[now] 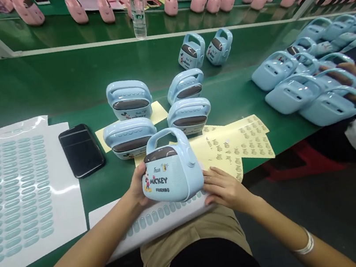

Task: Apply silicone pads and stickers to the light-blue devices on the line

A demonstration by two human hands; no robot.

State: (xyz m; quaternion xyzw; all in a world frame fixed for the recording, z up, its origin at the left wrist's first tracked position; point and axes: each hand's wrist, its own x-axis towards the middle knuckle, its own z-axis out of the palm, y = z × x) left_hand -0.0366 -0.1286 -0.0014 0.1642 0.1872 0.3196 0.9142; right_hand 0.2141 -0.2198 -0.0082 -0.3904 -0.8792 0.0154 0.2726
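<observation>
A light blue portable speaker (167,175) with a carrying handle, dark top window and Mickey print is held upright in front of me. My left hand (139,186) grips its left side, thumb on the front edge. At the lower right side of the speaker is my right hand (224,189), its fingers stretched out; their tips meet the casing's edge, and whether they press on it I cannot tell. Beneath lies a white sheet (136,235) with rows of pale blue oval stickers. Yellow sticker sheets (249,140) with small dark prints spread to the right and partly under other speakers.
Several more blue speakers (129,98) stand just beyond, with two farther back (191,53). A black phone (82,150) lies beside a large oval-sticker sheet (59,169). On the right, a co-worker's hand (353,76) is among blue speakers. Pink speakers and a bottle (138,14) stand behind a rail.
</observation>
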